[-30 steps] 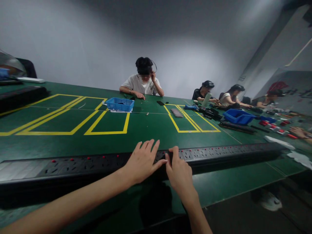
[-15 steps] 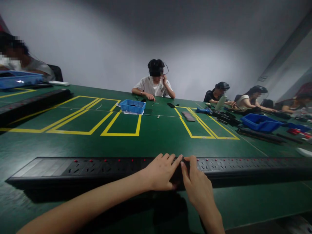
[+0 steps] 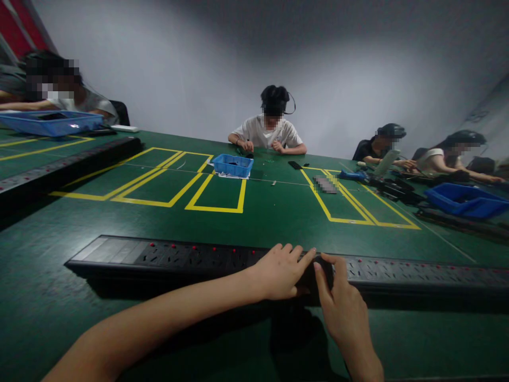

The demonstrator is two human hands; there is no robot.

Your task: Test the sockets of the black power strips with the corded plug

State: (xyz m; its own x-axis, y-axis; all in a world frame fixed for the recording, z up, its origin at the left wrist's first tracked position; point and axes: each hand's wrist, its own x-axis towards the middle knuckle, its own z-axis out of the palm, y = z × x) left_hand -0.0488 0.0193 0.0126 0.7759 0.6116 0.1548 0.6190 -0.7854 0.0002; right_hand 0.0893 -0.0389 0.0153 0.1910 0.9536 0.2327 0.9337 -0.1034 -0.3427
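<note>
A long black power strip [image 3: 222, 257], with rows of sockets and red buttons, lies across the table in front of me. My left hand [image 3: 280, 273] is wrapped over its middle, fingertips at the far edge and thumb on the near side. Right beside it, my right hand [image 3: 344, 297] pinches a small black piece [image 3: 325, 269] between thumb and fingers, at the strip's top. That piece is dark and partly covered, so its exact kind cannot be made out. The sockets under my hands are hidden.
Beyond the strip, yellow tape frames [image 3: 214, 209] mark the green table [image 3: 278, 228]. Blue trays [image 3: 233, 167] stand at the middle, left and right. Another black strip [image 3: 79, 162] lies at left. Several people sit around the table, one person [image 3: 268, 130] opposite me.
My view has swung left, so everything sits farther right in the picture. Both hands stay at the strip's middle. The person opposite has lowered a hand from their head to the table.
</note>
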